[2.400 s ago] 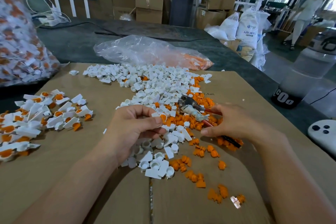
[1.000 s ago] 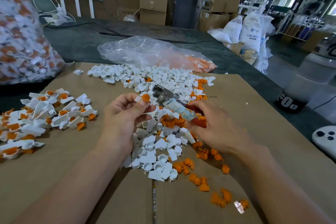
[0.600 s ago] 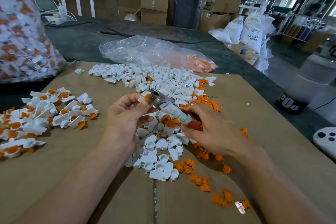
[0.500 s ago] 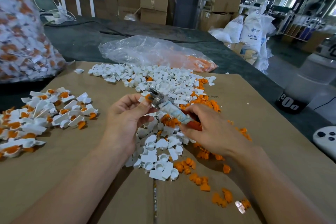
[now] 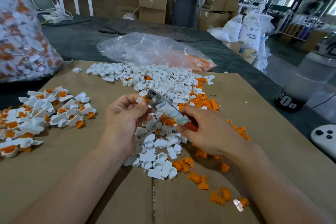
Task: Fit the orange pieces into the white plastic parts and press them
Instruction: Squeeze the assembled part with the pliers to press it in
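White plastic part (image 5: 139, 100), orange piece (image 5: 145, 97) just showing, sits pinched in the left hand (image 5: 123, 114) above the heap (image 5: 160, 82) as the right hand (image 5: 205, 132) clenches taped pliers (image 5: 167, 109) onto it — an off-centre squeeze could seat the piece crooked or nip a finger.

Evenly and softly lit; brightest at upper right of frame, washed out toward white at the windows there. Dimmer across the upper centre background. Soft-edged shadows on the cardboard sheet (image 5: 258, 114) beneath the right hand (image 5: 209, 132) and both forearms, at frame centre and lower right. Pale glare on the creased clear plastic bag (image 5: 145, 51), upper centre. Smeared with blur at the left edge, over the filled bag (image 5: 18, 42). Sharp at centre, softer toward corners. Bowed outward at the edges by wide-angle distortion.
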